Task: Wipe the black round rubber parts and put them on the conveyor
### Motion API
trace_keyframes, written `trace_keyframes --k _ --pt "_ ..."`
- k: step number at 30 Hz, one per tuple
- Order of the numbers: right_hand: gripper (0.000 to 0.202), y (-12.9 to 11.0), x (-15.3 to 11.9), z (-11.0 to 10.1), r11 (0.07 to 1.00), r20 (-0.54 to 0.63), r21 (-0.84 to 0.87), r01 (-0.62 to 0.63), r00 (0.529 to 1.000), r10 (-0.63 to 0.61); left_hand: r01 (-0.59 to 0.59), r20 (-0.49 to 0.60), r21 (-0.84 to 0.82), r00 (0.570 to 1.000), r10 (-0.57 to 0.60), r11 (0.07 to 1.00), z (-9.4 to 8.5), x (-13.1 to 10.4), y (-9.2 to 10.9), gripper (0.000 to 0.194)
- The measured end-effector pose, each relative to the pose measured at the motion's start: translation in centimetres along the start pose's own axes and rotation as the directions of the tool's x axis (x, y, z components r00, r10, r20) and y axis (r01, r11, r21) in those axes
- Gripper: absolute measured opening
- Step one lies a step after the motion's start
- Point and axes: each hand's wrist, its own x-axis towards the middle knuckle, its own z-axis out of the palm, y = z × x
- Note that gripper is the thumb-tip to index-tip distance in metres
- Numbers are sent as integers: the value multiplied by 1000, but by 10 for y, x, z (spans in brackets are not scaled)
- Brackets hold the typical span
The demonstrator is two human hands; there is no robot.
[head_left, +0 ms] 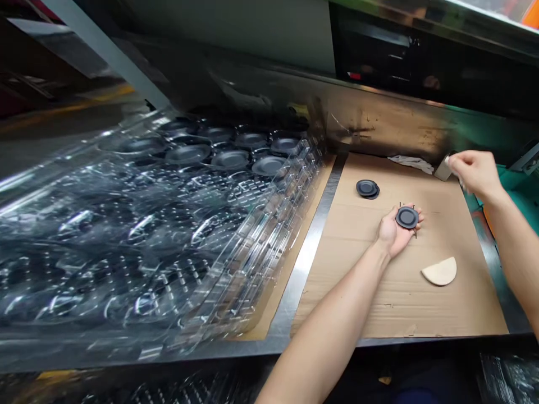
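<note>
Head view shows, from the near edge of the metal surface, stacked clear plastic trays, which fill its left side. To the right, a cardboard sheet covers the surface, and a pale half-round piece lies by its right edge, toward the near right corner. Beyond it, over the middle of the sheet, the left hand is palm upward; its grip is half curled and has hold of a black rimmed disc. This disc, being round, has no long axis; it lies on the left fingers, while the right hand is apart from it, to the right and farther. Two overlapping discs lie near the far left corner of the sheet. At the far right corner, the right grip is pinched nearly closed beside a small greyish block; whether it holds this, I cannot tell. White cloth lies along the far edge. Farther rows of the trays contain dark round pieces.
</note>
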Motion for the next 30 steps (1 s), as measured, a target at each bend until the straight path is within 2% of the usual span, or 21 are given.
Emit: trace_keyframes --k 2,4,7,10,15,17,19,23,27,30 --pt "29 -17 -53 23 995 108 71 69 991 -76 -22 -4 -1 1000 22 1000 2 -1 0 43" --pt "24 -27 -95 48 988 199 99 120 970 -138 -35 -24 8 999 36 999 4 -2 -1 44" --pt "23 -29 -123 75 982 150 34 187 970 -190 -54 -45 32 997 55 998 7 -4 -7 44" --pt "23 -23 -125 86 980 91 -1 201 975 -201 -103 -46 38 993 105 994 10 -4 -14 41" --pt "22 -20 -130 96 981 -20 -154 121 992 -126 -140 -63 44 988 142 989 12 -4 -21 40" --pt "21 -23 -135 101 981 -44 -154 114 992 -122 -156 -54 58 986 159 986 12 -5 -22 38" --pt "19 -26 -139 103 984 -35 -100 144 988 -149 -170 -58 77 983 174 982 11 -6 -22 37" --pt "15 -28 -140 101 966 57 21 257 965 -258 -155 -68 121 984 164 980 9 -7 -20 37" --pt "19 -25 -138 97 963 64 -25 268 962 -266 -176 -7 122 984 179 977 5 -4 -21 39" --pt "19 -23 -137 97 956 99 -29 291 953 -287 -172 -13 149 984 176 974 2 -2 -22 41"
